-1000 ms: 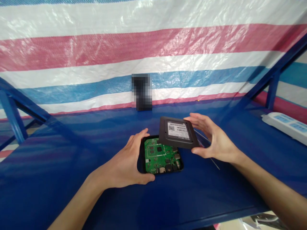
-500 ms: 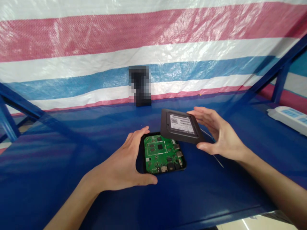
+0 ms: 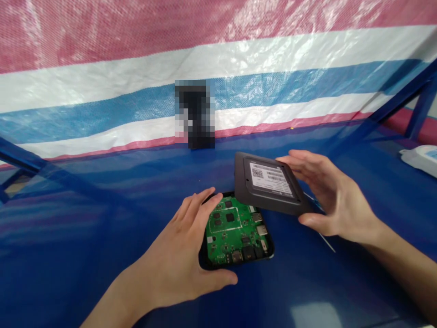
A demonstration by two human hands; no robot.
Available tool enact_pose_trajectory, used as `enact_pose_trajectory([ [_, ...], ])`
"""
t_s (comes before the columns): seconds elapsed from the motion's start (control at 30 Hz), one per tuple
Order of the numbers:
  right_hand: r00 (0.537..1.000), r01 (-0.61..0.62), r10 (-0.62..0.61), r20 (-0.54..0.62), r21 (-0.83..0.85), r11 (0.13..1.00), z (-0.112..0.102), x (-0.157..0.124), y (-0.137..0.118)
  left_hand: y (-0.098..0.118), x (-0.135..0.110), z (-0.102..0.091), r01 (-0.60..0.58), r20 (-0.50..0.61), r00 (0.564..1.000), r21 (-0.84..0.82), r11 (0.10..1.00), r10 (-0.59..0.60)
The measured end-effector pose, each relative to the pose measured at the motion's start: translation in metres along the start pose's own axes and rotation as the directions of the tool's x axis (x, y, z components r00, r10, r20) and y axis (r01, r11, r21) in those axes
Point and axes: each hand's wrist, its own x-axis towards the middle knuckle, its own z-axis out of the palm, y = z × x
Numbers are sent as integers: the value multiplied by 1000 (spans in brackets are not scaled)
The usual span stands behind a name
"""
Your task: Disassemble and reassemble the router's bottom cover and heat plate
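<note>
A square black case base (image 3: 271,248) lies on the blue table, with a green circuit board (image 3: 235,237) inside showing metal ports along two edges. My left hand (image 3: 184,255) curves around the base's left side, fingers and thumb spread; the fingertips reach its back left rim and the thumb extends past the front edge. In my right hand (image 3: 337,205) is a dark grey bottom cover (image 3: 244,193) with a white printed label (image 3: 273,179), pinched by its right side. The cover is tilted above the back right of the board and hides that corner.
Behind my right hand a thin wire (image 3: 327,243) lies on the blue table (image 3: 112,218). A pixelated dark object (image 3: 201,132) stands at the back against a striped sheet (image 3: 129,100). A white power strip (image 3: 419,157) is at the far right; blue frame bars (image 3: 406,98) flank the table.
The view has shifted downward and closer. My right hand still grips the cover, its tilt slightly changed. My left index finger has come over the base's back left rim.
</note>
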Motion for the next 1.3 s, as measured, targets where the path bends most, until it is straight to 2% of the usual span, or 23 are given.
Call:
enact_pose_trajectory([
  [0.33,998,-27,26,-60,-5,1000,0,-3,-2,-4,-9,16,-3,-128,992,-16,1000,1],
  [0.43,996,-52,50,-70,-26,998,1,-6,-4,-5,-9,17,-9,-114,994,-24,1000,6],
  [0.63,991,-93,87,-98,-61,994,4,-11,-7,2,-9,8,76,-56,995,-15,997,-76],
  [0.77,991,-99,93,-98,-60,993,2,-9,-4,3,-9,6,68,-55,996,-21,997,-69],
  [0.93,994,-36,28,-101,-83,996,-1,-5,-4,-1,-10,9,50,-61,997,-17,999,-51],
  [1.07,990,-74,64,-129,-76,994,0,-4,-7,-8,-11,12,-16,-74,997,-47,999,13],
  [1.3,992,-77,66,-103,-106,991,-4,-8,-3,-7,-9,12,-8,-58,998,-65,998,4],
])
